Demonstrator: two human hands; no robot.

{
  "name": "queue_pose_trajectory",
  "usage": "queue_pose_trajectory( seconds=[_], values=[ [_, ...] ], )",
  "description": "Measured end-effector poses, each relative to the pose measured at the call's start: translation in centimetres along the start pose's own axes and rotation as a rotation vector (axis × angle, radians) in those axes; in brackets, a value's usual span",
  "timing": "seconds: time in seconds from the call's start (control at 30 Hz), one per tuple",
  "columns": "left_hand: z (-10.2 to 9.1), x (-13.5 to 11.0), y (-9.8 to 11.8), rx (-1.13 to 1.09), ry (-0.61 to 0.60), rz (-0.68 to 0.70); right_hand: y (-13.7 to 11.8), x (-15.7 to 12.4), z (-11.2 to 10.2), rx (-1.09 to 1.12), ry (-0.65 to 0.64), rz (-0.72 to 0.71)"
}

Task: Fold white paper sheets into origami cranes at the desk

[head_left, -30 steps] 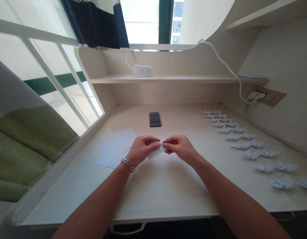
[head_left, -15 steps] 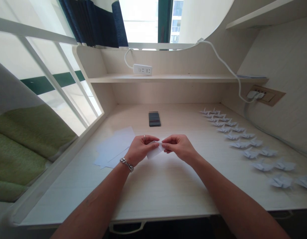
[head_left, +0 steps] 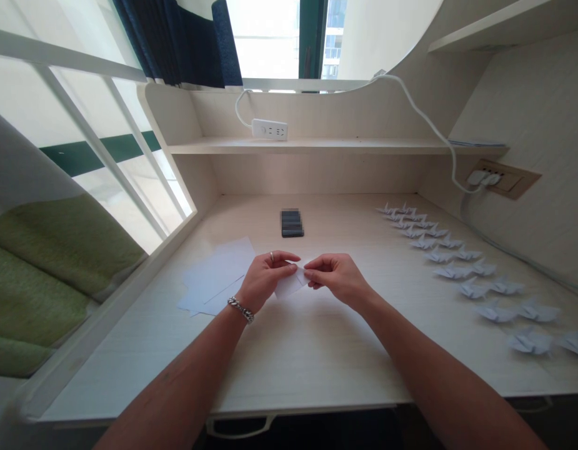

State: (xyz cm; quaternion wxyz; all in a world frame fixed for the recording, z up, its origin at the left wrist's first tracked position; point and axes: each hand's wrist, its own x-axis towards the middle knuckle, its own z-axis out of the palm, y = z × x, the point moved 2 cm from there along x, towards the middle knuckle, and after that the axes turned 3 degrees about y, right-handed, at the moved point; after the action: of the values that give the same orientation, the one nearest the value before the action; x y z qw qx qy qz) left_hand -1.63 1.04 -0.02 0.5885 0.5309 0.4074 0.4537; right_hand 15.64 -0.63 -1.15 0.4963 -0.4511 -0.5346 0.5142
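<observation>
A small folded sheet of white paper (head_left: 289,286) is held between both hands, just above the middle of the desk. My left hand (head_left: 269,275), with a ring and a chain bracelet, pinches its upper left part between thumb and fingers. At the paper's right corner, the thumb and fingertips of my right hand (head_left: 336,275) close on it. Loose white paper sheets (head_left: 218,269) lie overlapping on the desk, left of my left hand. The paper's far side is hidden by my fingers.
Several folded paper cranes (head_left: 452,270) stand in two rows along the desk's right side. A dark phone-like object (head_left: 292,223) lies beyond my hands. A white power strip (head_left: 269,129) rests on the shelf (head_left: 335,149); a white cable (head_left: 424,119) runs to the wall socket (head_left: 504,179).
My left thumb has shifted slightly left along the paper, exposing a little more of it. My right hand keeps almost the same position. The view has moved very slightly.
</observation>
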Motion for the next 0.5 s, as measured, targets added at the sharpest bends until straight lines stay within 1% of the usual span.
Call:
queue_pose_trajectory(
  seconds=[0.13,0.27,0.33,0.37,0.5],
  values=[
    [-0.35,0.29,-0.11,-0.029,0.009,0.003,-0.23,-0.04,0.00,0.014,0.008,0.008],
    [-0.16,0.15,0.05,0.083,0.041,0.044,-0.26,-0.03,-0.05,0.016,0.021,0.003],
    [0.18,-0.07,0.13,0.171,0.004,0.038,-0.19,-0.05,-0.06,0.011,0.025,0.000],
    [0.25,-0.17,0.18,0.210,0.023,0.043,-0.16,-0.07,-0.05,0.007,0.025,0.001],
    [0.33,-0.34,0.23,0.213,0.041,0.026,-0.18,-0.18,0.02,-0.008,0.006,0.040]
  ],
)
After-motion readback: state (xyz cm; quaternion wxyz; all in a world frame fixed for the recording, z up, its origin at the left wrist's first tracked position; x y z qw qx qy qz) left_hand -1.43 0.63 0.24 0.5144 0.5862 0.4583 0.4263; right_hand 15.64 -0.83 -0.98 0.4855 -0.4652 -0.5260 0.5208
